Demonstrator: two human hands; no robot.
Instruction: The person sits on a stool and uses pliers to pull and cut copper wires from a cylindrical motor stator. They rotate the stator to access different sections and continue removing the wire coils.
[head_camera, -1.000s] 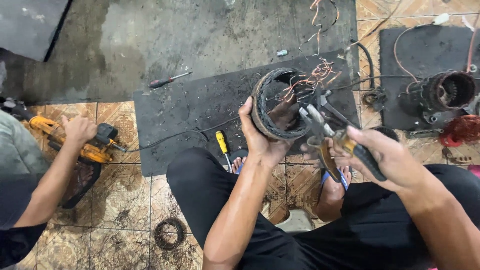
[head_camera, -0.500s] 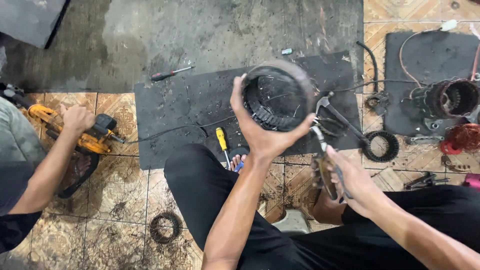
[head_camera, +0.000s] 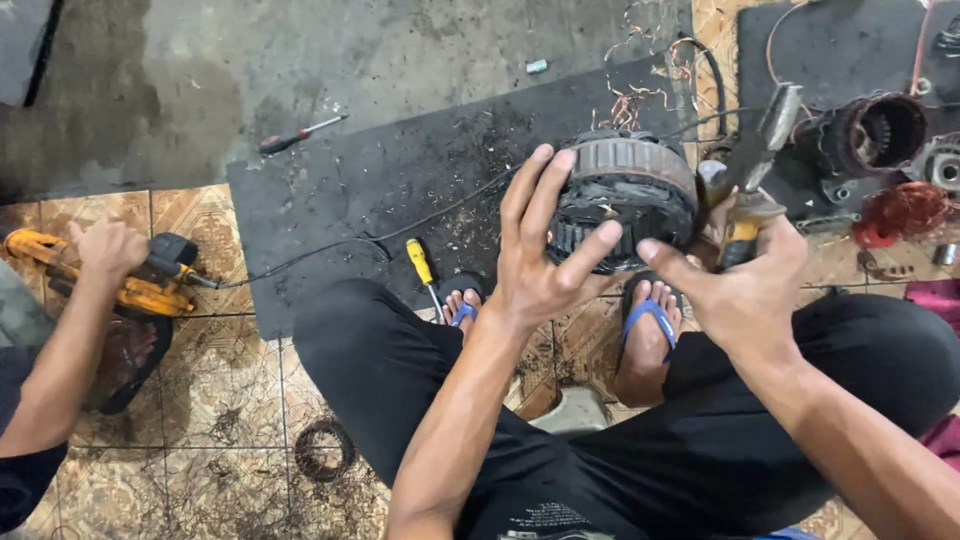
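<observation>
My left hand (head_camera: 545, 255) grips a round dark motor stator (head_camera: 628, 195), held up above my crossed legs with its ribbed grey rim tilted toward the upper right. My right hand (head_camera: 745, 285) holds pliers (head_camera: 752, 170) with yellow handles, jaws pointing up and right beside the stator; its index finger reaches toward the stator's lower edge. Below the stator show my feet in blue sandals (head_camera: 648, 320). Tangled copper wire (head_camera: 632, 100) lies on the black rubber mat (head_camera: 400, 180) just behind it.
Another person's hand (head_camera: 108, 250) at the left rests on an orange power tool (head_camera: 140, 285). A yellow-handled screwdriver (head_camera: 422, 265) and a red-handled one (head_camera: 298, 135) lie on the mat. Another stator housing (head_camera: 875, 130) and a red copper coil (head_camera: 905, 210) sit at the right. A ring (head_camera: 322, 450) lies on the tiles.
I have turned the stator in my left hand so its side faces me. My right hand has risen with the pliers and moved in against the stator. The view has shifted.
</observation>
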